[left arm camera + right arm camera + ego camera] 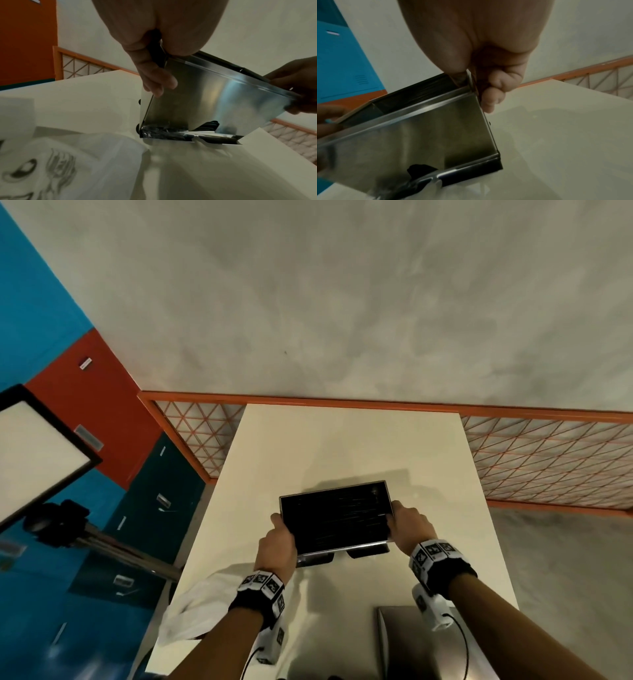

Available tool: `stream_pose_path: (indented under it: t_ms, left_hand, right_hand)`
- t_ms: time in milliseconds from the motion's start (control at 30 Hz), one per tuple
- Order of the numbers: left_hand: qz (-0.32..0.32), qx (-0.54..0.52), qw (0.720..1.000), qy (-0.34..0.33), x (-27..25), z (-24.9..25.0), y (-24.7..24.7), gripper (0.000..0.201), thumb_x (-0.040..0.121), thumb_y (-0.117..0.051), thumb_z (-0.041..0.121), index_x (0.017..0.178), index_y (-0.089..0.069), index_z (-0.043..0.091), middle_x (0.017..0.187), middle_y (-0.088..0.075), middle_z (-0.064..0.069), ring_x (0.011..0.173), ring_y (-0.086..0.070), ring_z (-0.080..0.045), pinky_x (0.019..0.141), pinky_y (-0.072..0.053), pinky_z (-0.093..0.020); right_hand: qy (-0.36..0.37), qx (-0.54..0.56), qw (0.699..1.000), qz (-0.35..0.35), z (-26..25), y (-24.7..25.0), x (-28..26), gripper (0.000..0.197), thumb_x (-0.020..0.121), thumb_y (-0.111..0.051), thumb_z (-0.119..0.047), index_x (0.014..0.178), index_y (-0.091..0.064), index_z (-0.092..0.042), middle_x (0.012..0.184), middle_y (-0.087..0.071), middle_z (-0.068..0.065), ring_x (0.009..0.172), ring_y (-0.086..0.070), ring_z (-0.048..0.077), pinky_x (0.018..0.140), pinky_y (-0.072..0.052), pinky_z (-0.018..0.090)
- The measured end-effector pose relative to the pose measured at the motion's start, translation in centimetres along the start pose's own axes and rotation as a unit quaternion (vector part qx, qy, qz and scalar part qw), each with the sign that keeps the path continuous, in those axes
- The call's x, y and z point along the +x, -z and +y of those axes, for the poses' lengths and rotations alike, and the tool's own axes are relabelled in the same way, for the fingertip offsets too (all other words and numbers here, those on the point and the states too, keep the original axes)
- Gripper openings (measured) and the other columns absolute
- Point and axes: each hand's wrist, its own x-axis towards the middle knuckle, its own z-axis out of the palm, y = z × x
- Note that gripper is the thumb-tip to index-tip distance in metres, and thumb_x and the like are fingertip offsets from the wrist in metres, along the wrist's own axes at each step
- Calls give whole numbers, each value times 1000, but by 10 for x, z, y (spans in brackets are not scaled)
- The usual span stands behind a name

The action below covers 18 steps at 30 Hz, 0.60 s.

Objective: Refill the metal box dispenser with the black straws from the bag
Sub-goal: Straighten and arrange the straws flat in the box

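Note:
The metal box dispenser (346, 546) sits at the middle of the white table (342, 440), its top open and black straws (335, 517) filling it. My left hand (279, 537) grips its left end and my right hand (409, 523) grips its right end. In the left wrist view the shiny front wall (214, 97) leans, with its base at the tabletop, and straws (209, 125) show in the bottom slot. The right wrist view shows fingers (491, 83) curled round the box's corner. The white plastic bag (198, 607) lies crumpled at the table's left edge, under my left forearm.
A flat metal piece (404, 642) lies near the table's front right, below my right wrist. An orange mesh fence (548, 460) runs behind the table. Blue and orange lockers (85, 405) and a light panel on a tripod (37, 446) stand to the left.

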Motion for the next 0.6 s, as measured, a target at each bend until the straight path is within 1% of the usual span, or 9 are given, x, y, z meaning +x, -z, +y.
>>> stream_pose_path:
  t_ms: [67, 133, 200, 267, 333, 400, 467, 533, 600]
  left_hand:
    - [-8, 5, 1000, -3, 0, 1, -1, 23, 100, -37, 8, 123, -35, 5, 98, -70, -17, 87, -67, -42, 74, -51, -44]
    - [-16, 16, 1000, -3, 2, 0, -1, 28, 100, -36, 6, 128, -34, 3, 100, -69, -18, 90, -67, -43, 73, -47, -40]
    - [-26, 36, 999, -3, 4, 2, 1, 35, 99, -37, 4, 134, -31, 1, 105, -68, -19, 94, -66, -43, 74, -43, -39]
    - [-36, 47, 998, -2, 6, 4, 2, 36, 98, -37, 4, 134, -32, 2, 107, -67, -20, 97, -66, -43, 76, -44, -40]
    - [-45, 46, 998, 2, 6, 4, 5, 34, 99, -37, 5, 133, -33, 3, 108, -67, -20, 98, -66, -42, 75, -44, -39]
    - [-47, 47, 998, 5, 5, 5, 5, 36, 99, -37, 5, 134, -32, 3, 107, -67, -19, 98, -65, -41, 74, -42, -38]
    - [-47, 51, 998, 6, 4, 6, 4, 37, 98, -38, 4, 135, -31, 3, 107, -66, -19, 98, -65, -41, 74, -41, -37]
    - [-49, 57, 997, 7, 2, 7, 5, 39, 98, -39, 3, 136, -30, 2, 108, -66, -19, 98, -65, -41, 75, -40, -36]
    - [-51, 64, 997, 6, 2, 7, 5, 41, 98, -40, 4, 138, -29, 1, 109, -66, -18, 99, -66, -40, 75, -41, -37]
  right_hand:
    - [-17, -3, 1000, -14, -1, 0, -3, 17, 100, -39, -30, 103, -44, -15, 102, -64, 13, 92, -64, 37, 72, -48, 39]
    - [-29, -52, 998, -21, -6, 7, -7, 19, 98, -41, -29, 104, -51, -13, 104, -64, 11, 94, -63, 34, 73, -47, 37]
    - [-24, -92, 995, 15, -15, 18, -10, 22, 97, -42, -26, 102, -58, -12, 103, -64, 10, 95, -64, 32, 72, -46, 35]
    - [5, -61, 997, 47, -27, 22, -11, 20, 97, -41, -25, 97, -56, -11, 100, -65, 12, 92, -64, 34, 69, -44, 34]
    - [36, -6, 999, 18, -37, 15, -6, 19, 97, -43, -26, 97, -53, -10, 101, -65, 15, 89, -63, 35, 68, -44, 34]
    - [24, 25, 998, -50, -43, 4, 3, 32, 99, -46, -29, 118, -50, -4, 110, -63, 19, 93, -64, 35, 67, -44, 33]
    - [-19, 37, 995, -85, -50, -7, 12, 52, 102, -45, -34, 138, -35, 3, 124, -57, 23, 105, -62, 36, 70, -45, 33]
    - [-56, 28, 994, -88, -56, -15, 17, 65, 102, -44, -37, 147, -22, 5, 136, -49, 26, 117, -58, 38, 82, -50, 36]
    - [-77, 16, 993, -84, -60, -22, 20, 71, 101, -47, -42, 150, -19, 2, 141, -44, 26, 123, -53, 39, 95, -49, 42]
